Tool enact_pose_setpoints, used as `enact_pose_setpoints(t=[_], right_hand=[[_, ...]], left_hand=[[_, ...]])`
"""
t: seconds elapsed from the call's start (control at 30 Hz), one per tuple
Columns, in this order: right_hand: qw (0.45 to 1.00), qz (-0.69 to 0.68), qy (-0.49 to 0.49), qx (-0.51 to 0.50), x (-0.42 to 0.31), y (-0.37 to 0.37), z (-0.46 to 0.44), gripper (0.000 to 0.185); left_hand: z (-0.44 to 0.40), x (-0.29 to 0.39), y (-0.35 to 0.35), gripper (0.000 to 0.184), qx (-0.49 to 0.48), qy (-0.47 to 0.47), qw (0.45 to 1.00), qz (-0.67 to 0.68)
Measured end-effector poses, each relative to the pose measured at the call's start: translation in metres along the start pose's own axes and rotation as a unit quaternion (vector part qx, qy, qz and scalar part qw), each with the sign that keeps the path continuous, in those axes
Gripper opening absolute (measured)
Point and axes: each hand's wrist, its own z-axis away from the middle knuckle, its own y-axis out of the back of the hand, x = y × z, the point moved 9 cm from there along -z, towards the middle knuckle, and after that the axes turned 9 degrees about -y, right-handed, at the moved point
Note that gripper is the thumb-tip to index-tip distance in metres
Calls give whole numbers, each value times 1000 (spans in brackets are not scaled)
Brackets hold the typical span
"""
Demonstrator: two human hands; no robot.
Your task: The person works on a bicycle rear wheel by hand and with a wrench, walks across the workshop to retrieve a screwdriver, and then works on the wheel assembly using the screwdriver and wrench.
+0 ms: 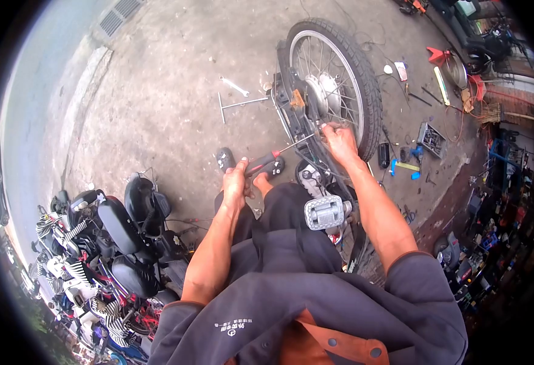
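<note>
My left hand [235, 182] is closed around the handle end of a screwdriver [263, 161] with a red and black grip. Its metal shaft points up and right, its tip at the dark frame beside a motorcycle's spoked wheel [364, 73]. On that frame, near the wheel's hub [323, 94], my right hand [340, 145] has its fingers pressed together. What they hold, if anything, is too small to make out. Between my arms and the wheel lies part of the motorcycle, including a grey ridged piece [326, 213] by my right knee.
A wrench [235, 87] and a T-handle wrench [242, 103] lie left of the wheel. To the right are a metal tool tray [431, 140], a blue-and-yellow tool [406, 165] and a broom [492, 114]. Parked scooters [124, 225] crowd the lower left.
</note>
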Motion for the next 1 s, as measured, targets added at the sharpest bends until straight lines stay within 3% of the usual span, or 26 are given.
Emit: enact_pose_setpoints(t=[0.07, 0.13, 0.2, 0.3, 0.4, 0.5, 0.53, 0.6, 0.67, 0.73, 0.83, 0.93, 1.0], right_hand=[[999, 24, -20, -9, 5, 3, -7, 43], [999, 28, -25, -12, 8, 0, -4, 41], [1000, 11, -4, 3, 2, 1, -4, 39], [999, 14, -39, 2, 7, 1, -6, 38], [999, 3, -35, 16, 8, -1, -7, 40], [997, 37, -68, 11, 12, -2, -3, 43], [997, 34, -67, 7, 10, -3, -3, 43], [998, 41, -3, 55, -7, 1, 3, 41], [994, 72, -3, 77, -10, 4, 7, 40], [993, 101, -32, 54, -7, 5, 9, 42], [991, 117, -18, 56, -15, 6, 12, 37], [990, 124, -15, 70, -13, 8, 6, 39], [989, 129, -13, 66, -23, 6, 13, 38]], left_hand=[[6, 16, -6, 32, 51, -129, 990, 3], [9, 23, -7, 31, 39, -205, 976, 63], [7, 35, -10, 31, 25, -220, 973, 68], [-1, 27, -3, 28, 21, -115, 993, 11], [-1, 29, -7, 24, -36, -103, 994, -12], [8, 35, -9, 25, -79, -211, 974, 33], [15, 44, -9, 26, -89, -207, 974, -32], [-26, 6, 13, 27, -25, -212, 974, -75], [-1, 14, 2, 27, 10, -61, 998, 6], [0, 12, 0, 28, -42, -39, 998, -31], [3, 38, -2, 34, -22, -301, 953, -33], [19, 61, -11, 37, -92, -299, 943, -117], [21, 38, -8, 47, -68, -52, 996, -38]])
